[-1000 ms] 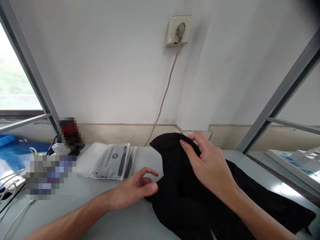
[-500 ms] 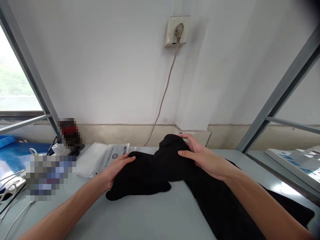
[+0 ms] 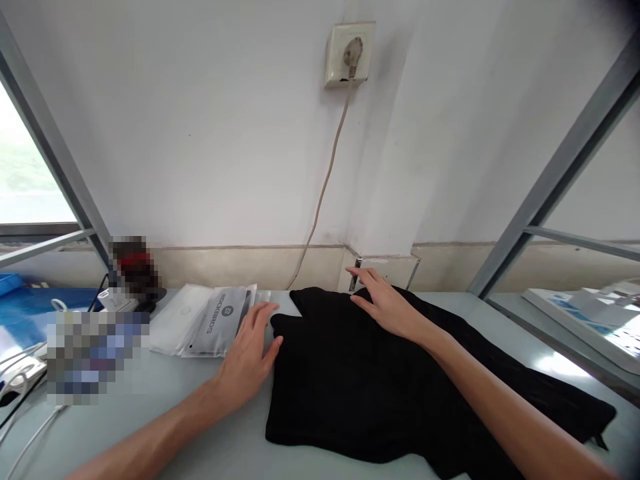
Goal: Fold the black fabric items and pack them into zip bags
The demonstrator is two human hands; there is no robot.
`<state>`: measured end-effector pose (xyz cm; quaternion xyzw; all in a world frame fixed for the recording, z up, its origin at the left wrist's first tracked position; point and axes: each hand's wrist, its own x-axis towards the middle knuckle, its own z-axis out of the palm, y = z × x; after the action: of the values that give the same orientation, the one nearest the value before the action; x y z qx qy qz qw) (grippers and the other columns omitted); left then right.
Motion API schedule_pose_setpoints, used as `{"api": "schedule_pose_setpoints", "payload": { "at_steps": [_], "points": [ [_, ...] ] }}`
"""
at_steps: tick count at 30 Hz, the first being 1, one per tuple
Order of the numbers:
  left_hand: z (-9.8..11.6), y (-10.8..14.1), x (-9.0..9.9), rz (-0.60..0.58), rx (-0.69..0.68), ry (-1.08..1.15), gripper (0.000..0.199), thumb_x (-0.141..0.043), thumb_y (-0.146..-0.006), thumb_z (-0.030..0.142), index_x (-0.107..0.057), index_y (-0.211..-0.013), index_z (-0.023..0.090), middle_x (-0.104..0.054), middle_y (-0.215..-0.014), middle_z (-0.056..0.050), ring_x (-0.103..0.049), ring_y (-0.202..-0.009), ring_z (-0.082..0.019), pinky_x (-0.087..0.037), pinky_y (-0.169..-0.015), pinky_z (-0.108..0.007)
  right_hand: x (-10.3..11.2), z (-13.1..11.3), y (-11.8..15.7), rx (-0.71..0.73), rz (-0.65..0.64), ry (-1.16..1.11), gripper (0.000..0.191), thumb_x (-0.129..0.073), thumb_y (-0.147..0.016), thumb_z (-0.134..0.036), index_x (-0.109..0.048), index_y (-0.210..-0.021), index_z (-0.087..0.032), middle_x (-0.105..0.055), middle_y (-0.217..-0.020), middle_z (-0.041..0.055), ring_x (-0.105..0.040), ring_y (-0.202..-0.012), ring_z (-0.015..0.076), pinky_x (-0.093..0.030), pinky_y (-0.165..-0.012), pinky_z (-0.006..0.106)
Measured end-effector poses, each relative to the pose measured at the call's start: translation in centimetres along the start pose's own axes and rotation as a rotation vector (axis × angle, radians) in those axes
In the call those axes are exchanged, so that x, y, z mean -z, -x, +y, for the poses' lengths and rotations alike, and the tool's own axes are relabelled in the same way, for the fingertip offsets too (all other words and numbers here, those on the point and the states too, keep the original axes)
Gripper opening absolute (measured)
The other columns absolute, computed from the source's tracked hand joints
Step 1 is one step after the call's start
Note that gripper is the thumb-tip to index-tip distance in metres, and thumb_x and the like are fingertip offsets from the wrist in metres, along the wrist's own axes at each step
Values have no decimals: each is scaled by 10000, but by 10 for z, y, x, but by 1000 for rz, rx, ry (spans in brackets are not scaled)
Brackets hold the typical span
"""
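Black, soft, matte cloth garment [image 3: 345, 387] lies across the middle and right of the smooth, pale grey tabletop [image 3: 220, 447], a broad panel toward me and a long part running off to the far right. From my remote seat I judge the step in hand to be laying this cloth flat and neat.

Both bare hands are wide, with nothing gripped. I see my right hand [image 3: 387, 307] palm down over the garment's far edge, fingers loosely fanned; how firmly it presses, I cannot tell. My left hand [image 3: 247, 357] stands at the garment's left edge, thumb and fingers parted; I cannot tell whether the thumb touches.

To do this well, I would rest the right palm lightly as an anchor and draw the left edge outward, without tugging. At the upper left, two corners part in a V-shaped notch; I would line those up before pressing any crease.

Just beyond my left hand sits a grey, printed, clear-edged plastic packet [image 3: 223, 323], best left unbumped. Smallest, a thin black tab [image 3: 600, 440] pokes from the garment's far-right end; I would keep it from getting trapped underneath.
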<state>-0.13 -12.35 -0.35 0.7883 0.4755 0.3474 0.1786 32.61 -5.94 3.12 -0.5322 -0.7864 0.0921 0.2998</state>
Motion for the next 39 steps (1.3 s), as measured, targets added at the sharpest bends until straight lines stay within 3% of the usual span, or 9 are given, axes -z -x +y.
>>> {"api": "schedule_pose_setpoints", "payload": {
  "at_steps": [6, 9, 14, 20, 25, 32, 34, 36, 39],
  "points": [
    [14, 10, 2, -471, -410, -84, 240, -532, -1064, 271, -627, -1285, 266, -631, -1369, -69, -586, -1300, -231, -458, -1144, -405, -5, -14, 17, 28, -336, 16, 371, -464, -1028, -423, -642, -1306, -253, -740, -1118, 85, -703, -998, 276, -549, -919, 425],
    [13, 14, -2, -450, -397, -192, 361, -618, -1021, 383, -610, -1357, 250, -579, -1475, -105, -512, -1409, -306, -417, -1189, -503, -20, -16, 29, 112, -465, 90, 493, -510, -1015, -505, -612, -1424, -249, -641, -1426, 123, -609, -1284, 339, -478, -1089, 493],
    [1, 16, -10, -372, -301, -319, 561, -598, -1020, 473, -489, -1514, 229, -461, -1615, -135, -348, -1535, -379, -298, -1240, -646, -44, -8, 37, 157, -326, 278, 622, -421, -1057, -501, -384, -1610, -218, -264, -1722, 150, -342, -1535, 388, -340, -1214, 598],
    [11, 16, -6, -412, -426, -80, 304, -500, -1063, 240, -637, -1333, 259, -624, -1458, -75, -568, -1378, -240, -448, -1180, -424, -31, -11, 37, 198, -233, 174, 384, -408, -1076, -385, -641, -1350, -252, -680, -1303, 122, -649, -1169, 327, -497, -1050, 537],
    [21, 14, -1, -406, -398, -6, 187, -587, -1028, 321, -735, -1103, 235, -760, -1169, -72, -694, -1117, -247, -493, -1052, -401, -23, -13, 36, 162, -275, 26, 328, -451, -1059, -416, -699, -1206, -259, -695, -1192, 92, -661, -1082, 288, -519, -973, 459],
    [24, 20, 1, -416, -157, 60, 366, -423, -1096, 423, -725, -1062, 219, -716, -710, 2, -667, -605, -141, -481, -595, -240, -25, -15, 33, 91, -210, 4, 376, -376, -1083, -433, -674, -1252, -278, -762, -1031, 74, -694, -979, 281, -521, -948, 476],
    [22, 21, 0, -372, -133, 40, 338, -431, -1094, 422, -701, -1153, 227, -730, -777, -6, -692, -667, -153, -514, -641, -247, -30, -9, 33, 125, -140, 70, 393, -407, -1074, -435, -629, -1351, -265, -715, -1249, 110, -642, -1154, 309, -480, -1037, 521],
    [19, 21, -2, -311, -219, -45, 300, -500, -1071, 396, -665, -1265, 239, -754, -1092, -66, -719, -985, -218, -550, -879, -326, -36, -2, 33, 142, -138, 117, 449, -436, -1066, -444, -555, -1455, -252, -647, -1389, 134, -591, -1258, 326, -454, -1078, 553],
    [13, 18, -3, -346, -337, -131, 300, -558, -1051, 361, -653, -1316, 258, -620, -1450, -90, -580, -1330, -283, -428, -1136, -451, -42, 8, 34, 160, -199, 138, 461, -443, -1068, -452, -561, -1467, -251, -629, -1439, 137, -570, -1329, 329, -376, -1162, 598]
  ]
}}
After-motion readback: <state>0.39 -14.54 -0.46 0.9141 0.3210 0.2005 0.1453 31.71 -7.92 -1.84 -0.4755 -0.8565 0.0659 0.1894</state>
